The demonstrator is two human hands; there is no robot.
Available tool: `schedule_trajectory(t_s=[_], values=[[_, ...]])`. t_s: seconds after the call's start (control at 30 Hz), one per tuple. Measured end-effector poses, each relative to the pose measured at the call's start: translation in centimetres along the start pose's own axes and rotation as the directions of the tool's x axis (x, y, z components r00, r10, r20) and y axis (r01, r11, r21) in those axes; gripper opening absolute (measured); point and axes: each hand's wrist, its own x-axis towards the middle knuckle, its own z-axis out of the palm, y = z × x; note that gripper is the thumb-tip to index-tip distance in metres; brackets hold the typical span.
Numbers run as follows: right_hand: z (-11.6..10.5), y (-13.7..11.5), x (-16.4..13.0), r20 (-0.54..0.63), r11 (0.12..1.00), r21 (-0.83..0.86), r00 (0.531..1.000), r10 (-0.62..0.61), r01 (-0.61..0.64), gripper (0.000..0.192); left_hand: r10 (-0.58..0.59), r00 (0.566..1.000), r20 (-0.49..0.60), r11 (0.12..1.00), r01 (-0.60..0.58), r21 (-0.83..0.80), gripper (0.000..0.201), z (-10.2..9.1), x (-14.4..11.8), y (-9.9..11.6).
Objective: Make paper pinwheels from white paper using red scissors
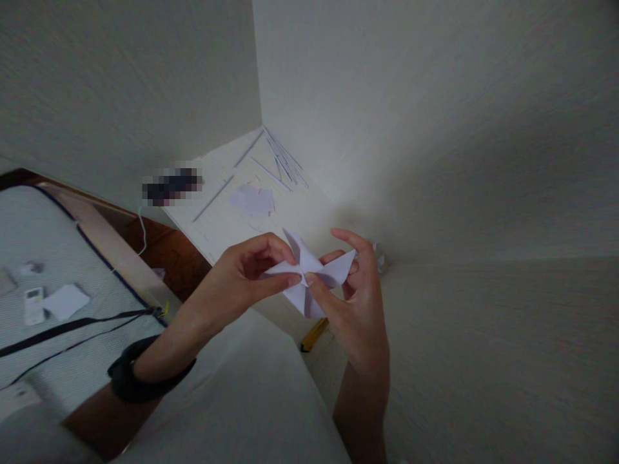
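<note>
A white paper pinwheel [309, 261] is held up between my two hands, its folded blades spread out around the middle. My left hand [254, 270] pinches it from the left, with thumb and fingertips close to the centre. On the other side my right hand [355, 290] grips it, the thumb pressed on the centre and the other fingers behind the blades. The right index finger is raised off the paper. A black band sits on my left wrist.
Thin white paper sticks [285, 158] and paper pieces [251, 200] lie on the white table [213, 167] against the wall corner. A yellow cutter [314, 335] lies below my hands. At left, a bed [97, 258] holds a white remote [33, 306] and paper.
</note>
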Motion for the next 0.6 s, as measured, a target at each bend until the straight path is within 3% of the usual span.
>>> schedule_trajectory(t_s=[0.27,0.6], values=[[0.2,-0.2,0.0,-0.008,1.000,0.008,1.000,0.011,-0.011,0.053,0.005,0.998,0.055,0.998,-0.002,-0.055,0.017,-0.6,0.3,-1.3],[0.3,-0.3,-0.3,0.013,0.996,0.047,0.997,0.075,-0.075,0.052,-0.090,0.992,0.092,0.973,0.108,-0.203,0.028,-0.2,0.1,-0.8]])
